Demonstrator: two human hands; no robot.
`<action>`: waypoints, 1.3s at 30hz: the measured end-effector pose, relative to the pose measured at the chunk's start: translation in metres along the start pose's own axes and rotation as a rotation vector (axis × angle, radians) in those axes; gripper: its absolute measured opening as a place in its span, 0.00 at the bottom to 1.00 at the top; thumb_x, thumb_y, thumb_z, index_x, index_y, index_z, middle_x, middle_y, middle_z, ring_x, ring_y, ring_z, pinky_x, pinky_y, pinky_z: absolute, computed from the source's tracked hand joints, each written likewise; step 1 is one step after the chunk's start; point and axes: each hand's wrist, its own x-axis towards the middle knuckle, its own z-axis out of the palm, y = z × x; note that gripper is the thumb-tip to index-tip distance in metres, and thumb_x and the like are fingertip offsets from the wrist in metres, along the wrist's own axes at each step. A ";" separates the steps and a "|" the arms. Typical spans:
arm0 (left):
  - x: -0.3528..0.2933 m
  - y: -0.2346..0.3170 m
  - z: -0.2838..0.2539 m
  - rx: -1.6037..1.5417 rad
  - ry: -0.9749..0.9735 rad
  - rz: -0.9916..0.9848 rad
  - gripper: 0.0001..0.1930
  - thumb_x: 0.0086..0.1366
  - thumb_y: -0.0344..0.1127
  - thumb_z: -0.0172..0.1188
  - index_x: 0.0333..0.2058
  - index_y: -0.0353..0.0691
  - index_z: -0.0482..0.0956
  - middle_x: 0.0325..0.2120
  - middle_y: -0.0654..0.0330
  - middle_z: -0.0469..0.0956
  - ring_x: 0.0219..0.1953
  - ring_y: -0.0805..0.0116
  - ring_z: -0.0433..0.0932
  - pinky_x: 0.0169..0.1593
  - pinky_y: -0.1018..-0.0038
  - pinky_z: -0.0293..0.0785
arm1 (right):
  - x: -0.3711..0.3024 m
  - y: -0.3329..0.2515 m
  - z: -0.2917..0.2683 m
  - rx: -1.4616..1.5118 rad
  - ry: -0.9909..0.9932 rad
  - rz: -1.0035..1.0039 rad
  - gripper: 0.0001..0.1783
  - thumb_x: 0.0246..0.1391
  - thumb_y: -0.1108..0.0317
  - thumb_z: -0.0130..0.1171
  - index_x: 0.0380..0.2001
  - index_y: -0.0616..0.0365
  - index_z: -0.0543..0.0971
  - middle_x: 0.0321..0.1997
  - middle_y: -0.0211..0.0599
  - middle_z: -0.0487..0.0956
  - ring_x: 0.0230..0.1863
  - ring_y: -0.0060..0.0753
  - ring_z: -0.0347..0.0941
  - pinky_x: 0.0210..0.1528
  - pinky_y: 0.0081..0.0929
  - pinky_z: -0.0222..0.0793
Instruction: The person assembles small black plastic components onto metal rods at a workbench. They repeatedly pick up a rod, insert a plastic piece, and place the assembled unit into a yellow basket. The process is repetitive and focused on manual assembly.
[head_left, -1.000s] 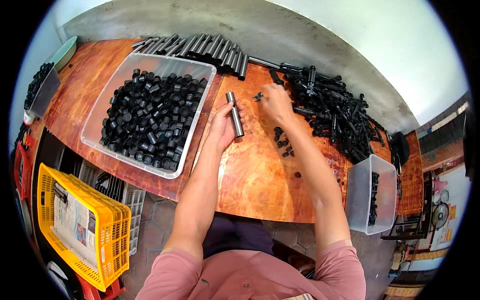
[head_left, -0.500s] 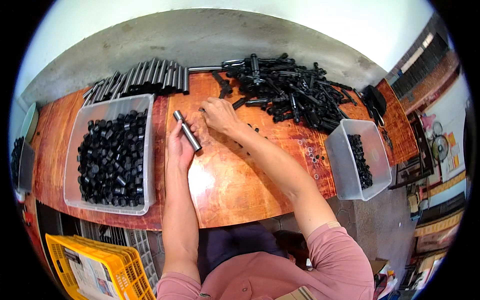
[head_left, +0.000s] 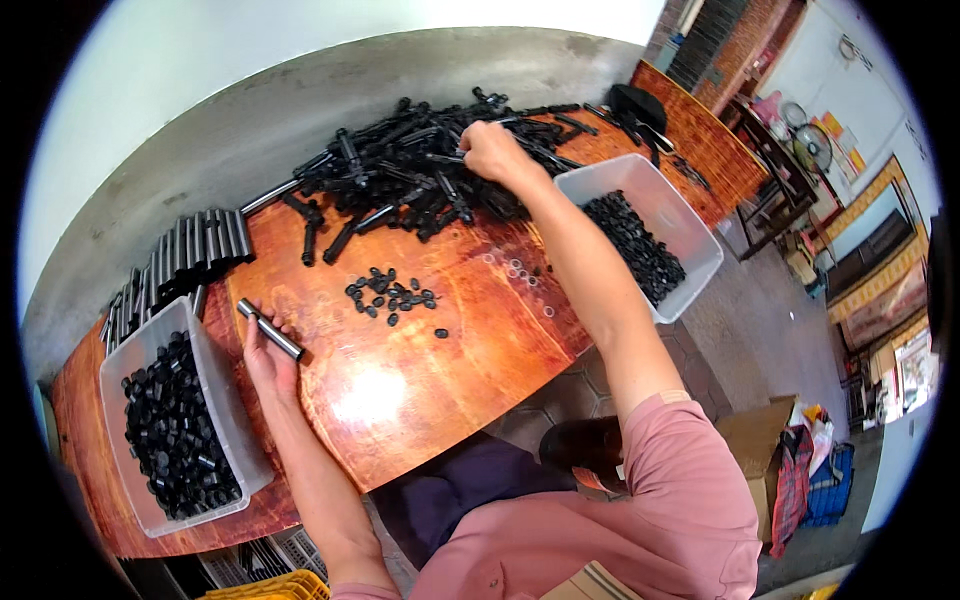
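Observation:
My left hand (head_left: 268,368) is closed around a shiny dark metal tube (head_left: 271,330), held at a slant above the wooden table. Across the table, my right hand (head_left: 492,152) has its fingers curled in at a heap of black rod-shaped parts (head_left: 345,185). What those fingers hold, if anything, is hidden. Between the two hands lies a scatter of small black round pieces (head_left: 378,284). Beyond my left hand, several similar metal tubes (head_left: 205,240) are stacked by the wall.
On the left stands a clear bin (head_left: 245,450) with short black cylinders (head_left: 180,430). A second clear bin (head_left: 685,215) at the right holds small black pieces (head_left: 632,245). Thin clear rings (head_left: 515,268) lie near my right forearm. A dark bag (head_left: 640,105) sits at the far right.
My right hand has left the space near the tube and reached right to the heap. My left hand keeps the tube. The view has turned right, uncovering the small round pieces.

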 end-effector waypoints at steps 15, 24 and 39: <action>-0.005 -0.002 0.008 0.037 -0.003 0.010 0.17 0.76 0.39 0.50 0.58 0.41 0.71 0.37 0.61 0.74 0.35 0.70 0.72 0.41 0.74 0.73 | -0.047 0.148 -0.155 -0.223 -0.242 0.370 0.11 0.43 0.74 0.67 0.31 0.70 0.84 0.26 0.49 0.83 0.24 0.38 0.82 0.30 0.35 0.77; -0.004 -0.004 0.006 0.028 -0.014 0.008 0.17 0.75 0.39 0.51 0.59 0.42 0.70 0.36 0.62 0.75 0.35 0.71 0.73 0.40 0.75 0.75 | -0.017 0.161 -0.144 -0.350 0.335 0.282 0.20 0.48 0.70 0.62 0.46 0.63 0.82 0.52 0.57 0.80 0.56 0.58 0.75 0.59 0.45 0.71; 0.000 0.001 -0.006 -0.059 -0.047 -0.021 0.16 0.76 0.49 0.48 0.51 0.46 0.74 0.34 0.62 0.74 0.33 0.67 0.73 0.38 0.70 0.73 | -0.011 -0.035 -0.092 0.081 0.118 -0.272 0.13 0.54 0.64 0.62 0.39 0.60 0.85 0.38 0.46 0.85 0.43 0.49 0.82 0.48 0.42 0.76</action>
